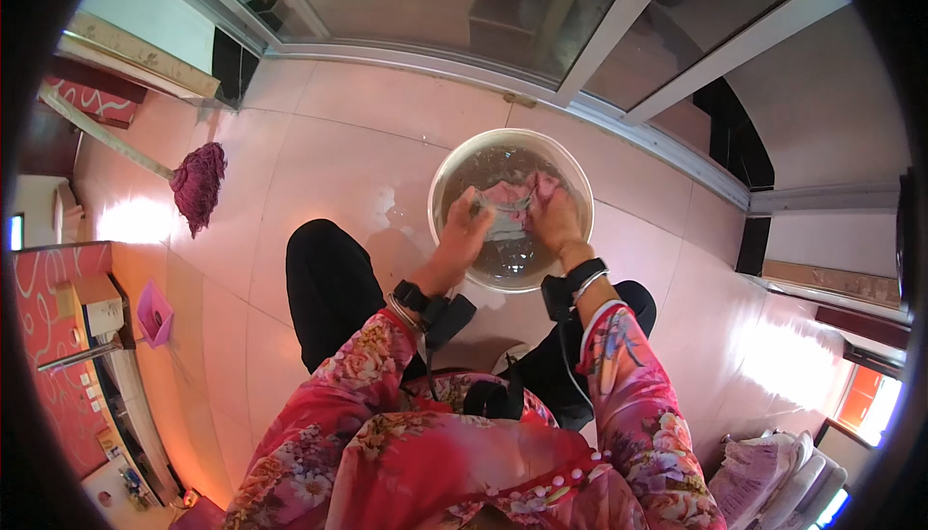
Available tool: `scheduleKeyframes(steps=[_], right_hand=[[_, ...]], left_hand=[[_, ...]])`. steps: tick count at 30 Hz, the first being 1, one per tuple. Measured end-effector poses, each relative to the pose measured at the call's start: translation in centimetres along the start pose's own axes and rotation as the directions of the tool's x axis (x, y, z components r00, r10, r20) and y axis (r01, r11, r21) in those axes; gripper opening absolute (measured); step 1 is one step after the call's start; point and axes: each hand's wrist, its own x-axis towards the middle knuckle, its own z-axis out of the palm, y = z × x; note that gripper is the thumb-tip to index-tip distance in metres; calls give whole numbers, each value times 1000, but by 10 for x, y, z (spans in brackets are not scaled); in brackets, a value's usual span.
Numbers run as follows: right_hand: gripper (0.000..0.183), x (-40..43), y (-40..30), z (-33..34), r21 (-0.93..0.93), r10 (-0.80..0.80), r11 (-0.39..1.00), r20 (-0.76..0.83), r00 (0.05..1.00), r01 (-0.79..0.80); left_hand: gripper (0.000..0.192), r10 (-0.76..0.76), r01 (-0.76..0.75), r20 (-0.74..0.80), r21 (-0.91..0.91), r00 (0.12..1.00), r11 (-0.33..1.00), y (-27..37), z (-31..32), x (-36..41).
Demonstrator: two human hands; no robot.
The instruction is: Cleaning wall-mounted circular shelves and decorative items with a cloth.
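A round, pale-rimmed basin (439,181) of murky water (507,258) stands on the tiled floor in front of my knees. Both hands are over it, gripping a wet pink and grey cloth (507,194). My left hand (466,225) has the cloth's left side between thumb and fingers. On the right side, my right hand (557,220) clutches a bunched pink part. The cloth sags between the hands, and its lower part meets the water. Some of my fingertips are hidden by the cloth.
Framed sliding glass doors (464,8) run along the far side, close behind the basin. A mop with a purple head (199,186) leans at the left. Farther left is a pink dustpan or bin (154,315). A sofa with a purple cover (754,483) sits at the lower right.
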Motion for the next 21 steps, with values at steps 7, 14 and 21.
scheduleKeyframes(steps=[7,14,21], right_hand=[[41,-9,-42,-18,-460,111,877,474,874,138],[37,-16,-59,-32,-390,71,910,482,873,142],[12,-31,-75,-47,724,-55,609,448,893,-325]], left_hand=[[64,-418,427,97,-308,903,850,45,22,-9],[89,291,-421,304,628,907,655,-11,-2,-5],[93,82,-83,256,-5,963,997,14,-4,2]])
